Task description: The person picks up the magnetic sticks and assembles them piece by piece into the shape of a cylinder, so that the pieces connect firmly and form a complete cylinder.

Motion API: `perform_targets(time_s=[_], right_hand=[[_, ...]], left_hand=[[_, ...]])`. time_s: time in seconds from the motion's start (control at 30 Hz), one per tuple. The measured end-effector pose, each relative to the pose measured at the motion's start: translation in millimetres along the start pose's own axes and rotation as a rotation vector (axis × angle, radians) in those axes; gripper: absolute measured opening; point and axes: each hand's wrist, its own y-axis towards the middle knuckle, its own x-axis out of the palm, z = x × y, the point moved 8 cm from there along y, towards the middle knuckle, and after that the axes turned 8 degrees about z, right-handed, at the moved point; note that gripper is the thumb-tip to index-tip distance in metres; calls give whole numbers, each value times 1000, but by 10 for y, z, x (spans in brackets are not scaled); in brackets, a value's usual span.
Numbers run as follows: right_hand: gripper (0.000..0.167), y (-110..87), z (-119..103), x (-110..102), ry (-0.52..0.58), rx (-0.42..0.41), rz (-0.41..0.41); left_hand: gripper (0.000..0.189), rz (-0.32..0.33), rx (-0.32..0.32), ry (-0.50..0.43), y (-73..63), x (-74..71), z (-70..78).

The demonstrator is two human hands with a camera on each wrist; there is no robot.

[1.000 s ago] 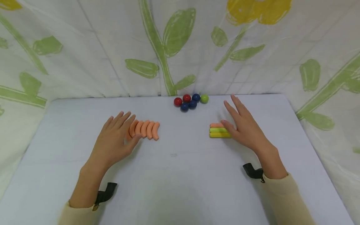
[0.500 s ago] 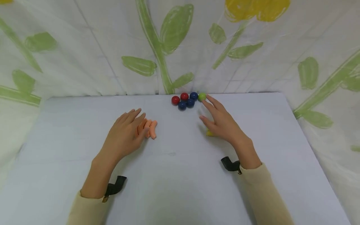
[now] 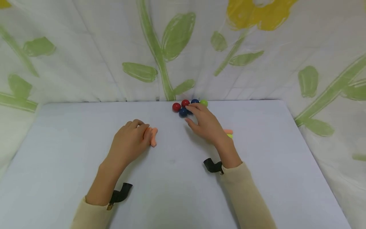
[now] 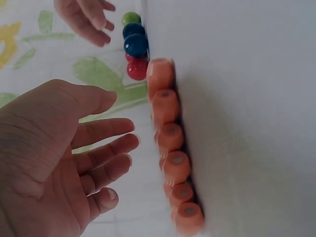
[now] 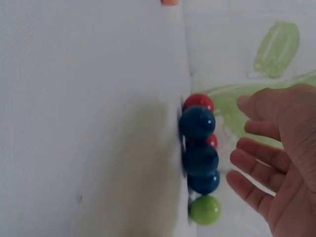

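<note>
My left hand hovers over a row of orange curved pieces, covering most of them in the head view. In the left wrist view its fingers are loosely bent and hold nothing, beside several of these curved pieces lined up side by side. Over the ball cluster at the table's back edge reaches my right hand, thumb and fingers spread apart with nothing between them. Red balls, dark blue balls and one green ball make up the cluster. The fingertips overlap a blue ball in the head view.
Behind my right wrist lie short straight sticks, an orange stick and a yellow-green stick partly showing. The white table ends at a hanging cloth printed with flowers. A black wrist camera mount sits on each arm.
My right hand has moved left, from over the straight sticks to the balls. My left hand has shifted slightly right over the orange curved pieces, its fingers bending more.
</note>
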Motion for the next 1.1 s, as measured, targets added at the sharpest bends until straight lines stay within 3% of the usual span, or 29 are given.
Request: perform_targets(time_s=[0.37, 0.5, 0.63, 0.73, 0.87, 1.1], right_hand=[[56, -1, -152, 288, -70, 12, -81], [53, 6, -151, 263, -109, 3, -34], [48, 22, -136, 219, -127, -5, 16], [46, 31, -118, 212, -138, 8, 27], [45, 27, -92, 210, -153, 39, 31], [39, 19, -76, 214, -128, 51, 33]], left_hand=[[14, 9, 1, 33, -136, 117, 143], [8, 1, 27, 16, -116, 147, 194], [21, -36, 28, 6, -90, 186, 205], [7, -48, 25, 4, -75, 181, 201], [23, -63, 25, -1, -65, 181, 197], [20, -35, 20, -7, -74, 177, 247]])
